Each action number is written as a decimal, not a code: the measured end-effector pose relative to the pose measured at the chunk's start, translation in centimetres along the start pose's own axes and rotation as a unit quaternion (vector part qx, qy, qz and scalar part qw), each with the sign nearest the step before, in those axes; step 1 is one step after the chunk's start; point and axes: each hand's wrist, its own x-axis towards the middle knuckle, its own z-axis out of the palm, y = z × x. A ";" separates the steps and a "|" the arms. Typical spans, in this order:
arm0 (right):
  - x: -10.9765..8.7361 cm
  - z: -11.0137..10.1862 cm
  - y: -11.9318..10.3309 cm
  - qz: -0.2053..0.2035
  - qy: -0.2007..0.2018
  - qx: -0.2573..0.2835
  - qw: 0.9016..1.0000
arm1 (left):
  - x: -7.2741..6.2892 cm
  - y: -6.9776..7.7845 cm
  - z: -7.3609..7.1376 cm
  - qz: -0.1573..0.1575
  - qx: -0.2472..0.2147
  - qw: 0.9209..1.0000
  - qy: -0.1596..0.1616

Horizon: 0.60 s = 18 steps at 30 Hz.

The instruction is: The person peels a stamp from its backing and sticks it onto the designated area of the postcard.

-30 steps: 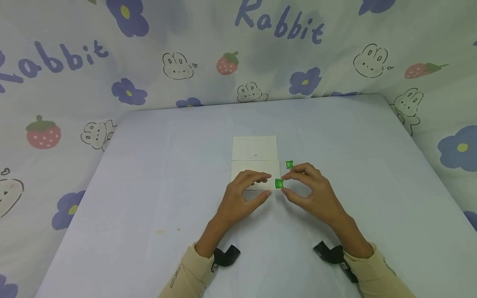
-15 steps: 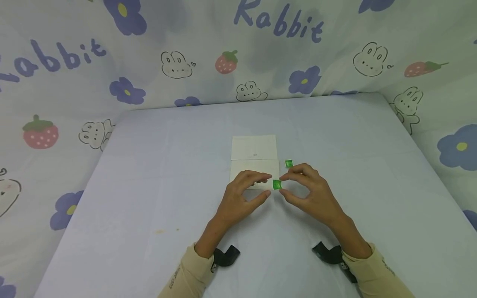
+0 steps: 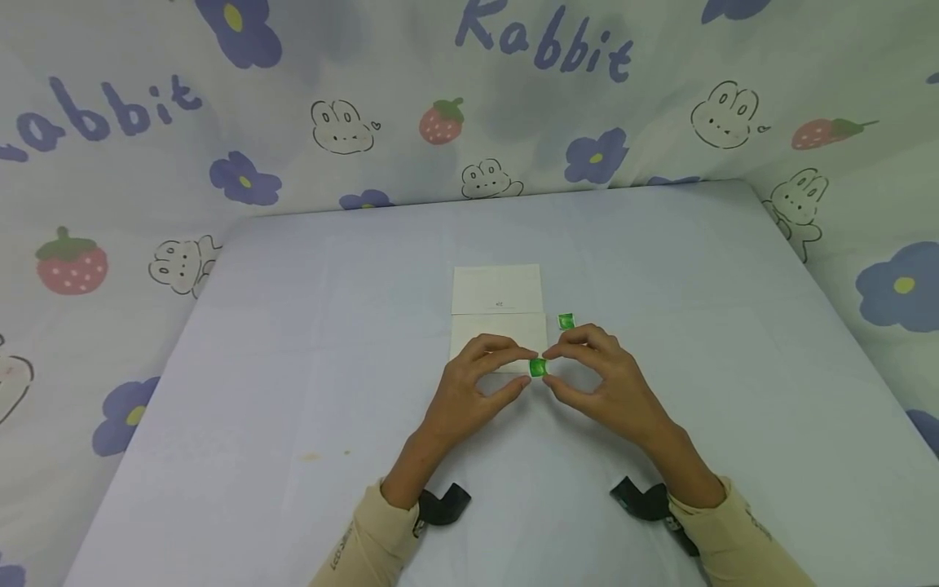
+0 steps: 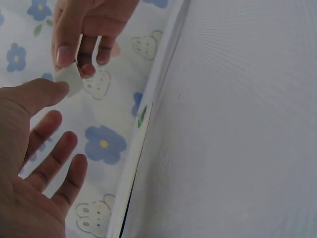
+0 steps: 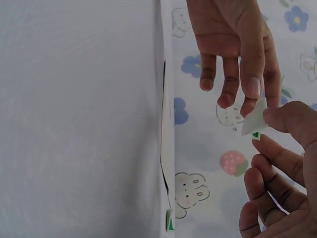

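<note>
A small green stamp (image 3: 538, 368) is held upright between both hands, over the near right corner of an open folded white card (image 3: 497, 289). My left hand (image 3: 477, 379) pinches its left edge between thumb and index finger. On its other edge, the thumb and index finger of my right hand (image 3: 609, 387) pinch it too. The stamp's plain white back (image 4: 72, 82) faces me in the left wrist view, with the left thumb against it. The right wrist view shows a notched green corner below the white back (image 5: 255, 118). A second green stamp (image 3: 566, 321) lies right of the card.
A white cloth covers the table (image 3: 330, 326). Behind it hangs a curtain (image 3: 396, 98) printed with rabbits, flowers and strawberries. Black wrist mounts (image 3: 445, 504) stick out from the beige sleeves (image 3: 377, 538).
The right hand has moved a little left, bringing the stamp to the left hand. The left fingertips, apart from it before, now grip its left edge. The view has shifted slightly.
</note>
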 end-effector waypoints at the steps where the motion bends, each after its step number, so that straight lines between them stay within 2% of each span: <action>1: 0.0 0.0 0.0 0.001 -0.001 0.001 1.000 | 0.0 0.0 0.0 0.002 0.000 1.000 0.001; 18: -0.2 0.2 0.1 0.023 -0.008 0.012 1.000 | 0.0 -0.2 0.0 0.030 0.003 0.999 0.014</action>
